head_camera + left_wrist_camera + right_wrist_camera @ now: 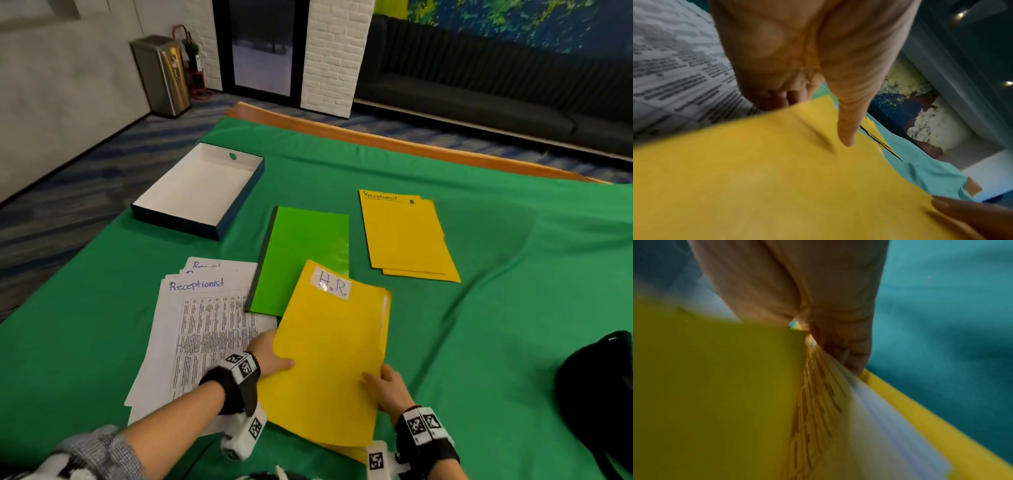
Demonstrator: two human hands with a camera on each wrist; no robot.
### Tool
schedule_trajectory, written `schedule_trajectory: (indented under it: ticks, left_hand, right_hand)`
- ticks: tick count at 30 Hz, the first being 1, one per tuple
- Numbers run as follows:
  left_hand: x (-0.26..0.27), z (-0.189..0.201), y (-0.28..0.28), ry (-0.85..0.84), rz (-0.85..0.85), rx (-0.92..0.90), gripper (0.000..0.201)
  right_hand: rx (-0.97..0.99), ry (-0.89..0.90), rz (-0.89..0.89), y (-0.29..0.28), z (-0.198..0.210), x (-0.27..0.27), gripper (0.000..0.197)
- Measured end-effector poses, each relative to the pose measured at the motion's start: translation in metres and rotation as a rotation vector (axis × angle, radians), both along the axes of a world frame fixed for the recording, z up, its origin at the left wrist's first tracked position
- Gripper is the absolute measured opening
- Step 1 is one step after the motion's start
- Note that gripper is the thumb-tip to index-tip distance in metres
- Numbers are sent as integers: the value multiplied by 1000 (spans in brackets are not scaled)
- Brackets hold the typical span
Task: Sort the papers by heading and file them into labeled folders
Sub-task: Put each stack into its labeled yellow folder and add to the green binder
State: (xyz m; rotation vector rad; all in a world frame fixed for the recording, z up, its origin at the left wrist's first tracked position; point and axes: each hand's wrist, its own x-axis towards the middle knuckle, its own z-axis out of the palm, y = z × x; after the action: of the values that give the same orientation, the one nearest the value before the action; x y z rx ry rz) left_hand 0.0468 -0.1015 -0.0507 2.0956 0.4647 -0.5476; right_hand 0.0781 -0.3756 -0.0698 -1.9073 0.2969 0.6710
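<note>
A yellow folder labelled "H.R." (329, 353) lies tilted in front of me, partly over the green folder (298, 257). My left hand (277, 359) grips its left edge with the thumb on top and the fingers beneath. On its right edge, my right hand (380, 380) pinches it the same way. The left wrist view shows my left hand (813, 113) with its thumb flat on the yellow cover (777, 178). The right wrist view shows my right hand (828, 337) and printed sheets (838, 418) inside the folder (715, 394). A stack of papers headed "Receptionist" (198, 329) lies at the left.
A second yellow folder labelled "Receptionist" (404, 236) lies at the back right. An open white-lined box (198, 192) stands at the back left near the table edge. A black object (599, 394) sits at the right edge. Green cloth (496, 308) covers the table.
</note>
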Motion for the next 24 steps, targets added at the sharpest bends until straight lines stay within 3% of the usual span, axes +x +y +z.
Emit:
schedule_trajectory:
  ticks: [3,5,8,9,12,16,20,24]
  left_hand:
    - [-4,11,-5,-99,36,-39,82]
    - [-3,26,-8,-197,59,-93,81]
    - [4,53,-11,-335,136,-151,77]
    - [8,60,-11,-365,154,-172,78]
    - [23,65,-13,-375,270,-228,80]
    - [31,57,-12,-362,276,-213,57]
    - [22,30,7,-252,199,-215,42]
    - [5,7,38,-269,109,24,32]
  right_hand:
    - [-2,-36,41,-5,18,3,6]
    - [-6,-59,1,-16,24,6,32]
    - [140,-2,-95,-23,32,9,89]
    - [180,22,-92,-22,33,11,92]
    - [340,95,-122,-7,40,16,48]
    - [279,-91,-144,10,45,35,29]
    - [187,-174,-220,9,40,72,43]
    - [165,-141,-359,-2,32,113,53]
